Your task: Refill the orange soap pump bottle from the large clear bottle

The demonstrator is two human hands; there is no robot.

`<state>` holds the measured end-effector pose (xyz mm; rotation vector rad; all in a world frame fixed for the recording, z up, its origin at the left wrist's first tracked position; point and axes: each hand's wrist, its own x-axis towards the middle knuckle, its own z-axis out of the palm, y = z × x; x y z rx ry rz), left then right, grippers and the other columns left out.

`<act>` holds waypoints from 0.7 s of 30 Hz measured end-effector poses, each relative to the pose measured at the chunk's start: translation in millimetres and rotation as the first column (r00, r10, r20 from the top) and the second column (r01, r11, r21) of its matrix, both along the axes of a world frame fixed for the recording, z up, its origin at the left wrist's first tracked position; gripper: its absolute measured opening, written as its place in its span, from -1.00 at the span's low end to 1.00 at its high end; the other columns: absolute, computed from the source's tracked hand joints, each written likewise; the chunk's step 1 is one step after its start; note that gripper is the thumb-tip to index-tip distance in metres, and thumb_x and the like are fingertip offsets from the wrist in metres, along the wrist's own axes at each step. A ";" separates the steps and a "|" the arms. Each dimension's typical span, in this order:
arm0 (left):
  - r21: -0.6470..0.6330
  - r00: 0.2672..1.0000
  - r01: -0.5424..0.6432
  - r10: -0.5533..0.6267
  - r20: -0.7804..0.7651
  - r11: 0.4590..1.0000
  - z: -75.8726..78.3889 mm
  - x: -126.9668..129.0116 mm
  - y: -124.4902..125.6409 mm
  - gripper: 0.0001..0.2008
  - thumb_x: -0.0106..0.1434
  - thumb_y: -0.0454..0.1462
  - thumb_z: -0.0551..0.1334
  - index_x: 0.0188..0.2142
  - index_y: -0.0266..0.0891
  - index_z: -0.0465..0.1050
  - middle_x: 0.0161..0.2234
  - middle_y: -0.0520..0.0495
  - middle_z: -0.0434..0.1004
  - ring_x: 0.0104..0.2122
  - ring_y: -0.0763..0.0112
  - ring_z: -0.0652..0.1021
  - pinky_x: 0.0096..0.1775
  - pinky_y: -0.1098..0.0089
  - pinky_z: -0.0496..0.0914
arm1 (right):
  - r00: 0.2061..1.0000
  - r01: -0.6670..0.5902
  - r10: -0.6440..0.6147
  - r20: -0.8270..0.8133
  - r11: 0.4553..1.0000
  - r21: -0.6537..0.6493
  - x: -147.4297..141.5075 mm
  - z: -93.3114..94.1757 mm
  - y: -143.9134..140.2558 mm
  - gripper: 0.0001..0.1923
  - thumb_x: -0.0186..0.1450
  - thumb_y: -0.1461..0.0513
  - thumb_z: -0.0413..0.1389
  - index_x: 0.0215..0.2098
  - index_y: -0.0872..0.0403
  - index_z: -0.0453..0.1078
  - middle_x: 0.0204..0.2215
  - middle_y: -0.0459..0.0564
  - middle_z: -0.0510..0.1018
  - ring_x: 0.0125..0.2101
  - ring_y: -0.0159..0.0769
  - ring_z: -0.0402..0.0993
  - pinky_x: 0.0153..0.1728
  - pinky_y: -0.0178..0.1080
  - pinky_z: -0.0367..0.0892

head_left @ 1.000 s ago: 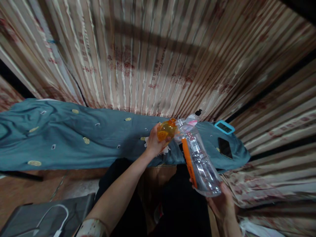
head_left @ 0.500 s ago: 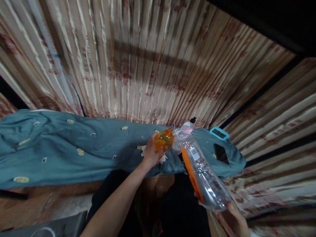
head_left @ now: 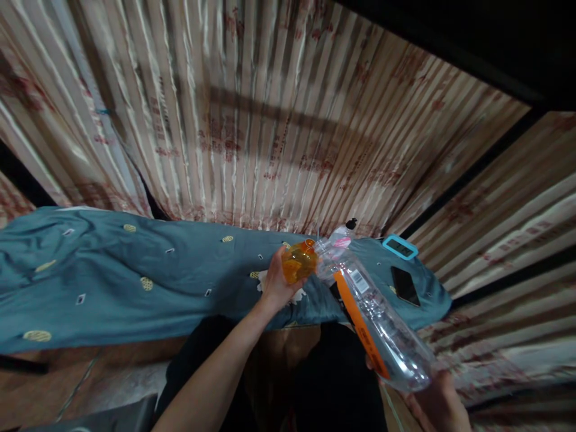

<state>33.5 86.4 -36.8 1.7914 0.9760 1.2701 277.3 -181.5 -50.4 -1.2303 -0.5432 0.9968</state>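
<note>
1. Fingers of my left hand [head_left: 275, 281] were curled tight round the small orange bottle [head_left: 299, 261], holding it over the near edge of the cloth-covered surface, its neck turned toward the big bottle.
2. Those of my right hand [head_left: 435, 401] were closed under the base of the large clear bottle [head_left: 375, 321], the one with the orange label strip; only part of that hand showed at the lower edge.
3. The clear bottle lay tilted, base low by my right hand, mouth raised and touching the orange bottle's neck.
4. My left forearm reached forward and up from the bottom; my right stayed low.
5. A teal cloth [head_left: 112, 282] covered the surface, with a dark phone [head_left: 405, 285] and a blue-framed device [head_left: 399, 246] lying on its right end.
6. Striped curtains [head_left: 252, 120] hung behind.
</note>
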 end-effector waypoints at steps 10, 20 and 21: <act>-0.009 0.999 -0.032 0.032 0.004 0.999 -0.6 3.0 0.3 -0.11 0.01 -0.20 0.48 0.25 -0.18 0.08 0.18 -0.31 0.41 0.21 -0.05 0.47 0.24 -0.14 0.34 | 0.998 0.070 -0.069 0.010 0.997 -0.017 -21.7 35.2 3.3 -0.22 0.05 -0.18 0.34 0.19 -0.20 0.41 -0.08 0.08 0.69 -0.13 0.05 0.65 -0.13 0.04 0.53; -0.016 0.999 -0.027 0.027 0.021 1.000 -2.4 4.0 0.6 -0.10 0.02 -0.18 0.48 0.26 -0.18 0.07 0.17 -0.32 0.40 0.19 -0.04 0.48 0.24 -0.14 0.35 | 0.995 0.096 -0.096 0.039 0.995 -0.004 -19.7 50.8 11.3 -0.19 -0.01 -0.21 0.36 0.14 -0.12 0.45 -0.15 0.15 0.68 -0.12 0.19 0.63 -0.17 0.13 0.52; -0.014 0.999 -0.025 0.025 0.022 1.000 -2.4 3.6 0.5 -0.10 0.02 -0.18 0.48 0.26 -0.19 0.06 0.18 -0.33 0.40 0.19 -0.04 0.48 0.24 -0.14 0.35 | 0.995 0.088 -0.088 0.041 0.996 0.005 -18.7 50.7 11.5 -0.21 0.00 -0.21 0.35 0.13 -0.12 0.45 -0.15 0.14 0.68 -0.13 0.19 0.63 -0.18 0.13 0.52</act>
